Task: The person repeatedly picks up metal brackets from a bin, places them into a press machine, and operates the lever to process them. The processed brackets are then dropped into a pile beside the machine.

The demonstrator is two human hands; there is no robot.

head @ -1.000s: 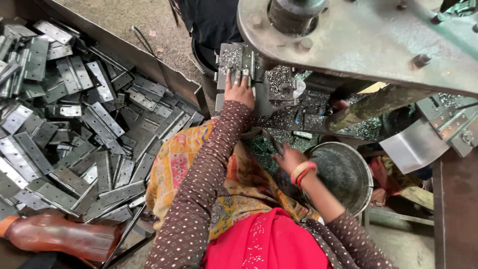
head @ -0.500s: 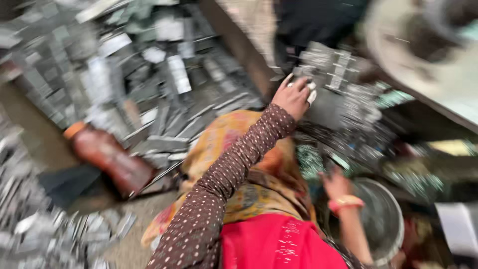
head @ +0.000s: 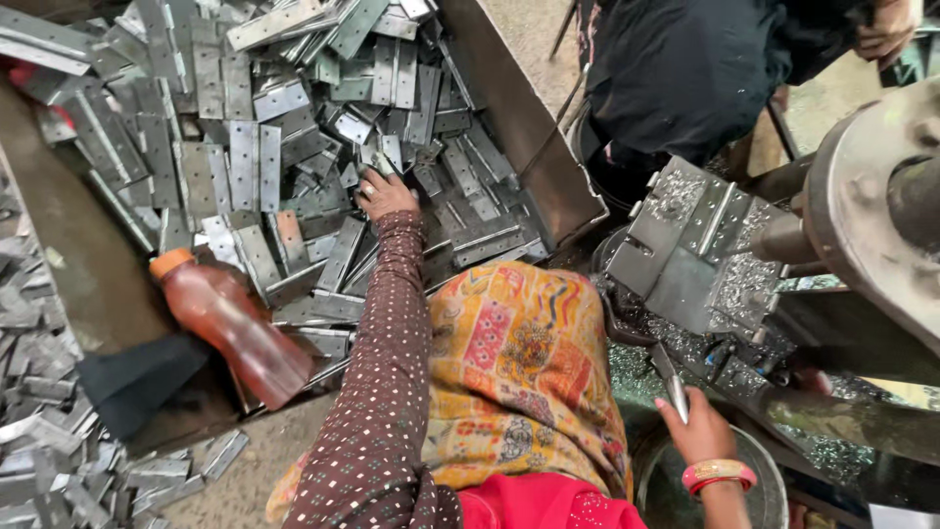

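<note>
My left hand reaches into the bin and rests on the heap of plates, fingers curled down among them; whether its grip has closed on one I cannot tell. Just left of that arm, a brown bottle with an orange cap lies tilted at the heap's near edge, beside a black cloth. Right of the bin stands the press, dusted with metal chips. Below the press, my right hand has its grip clamped on a thin metal tool, above a round pail.
</note>
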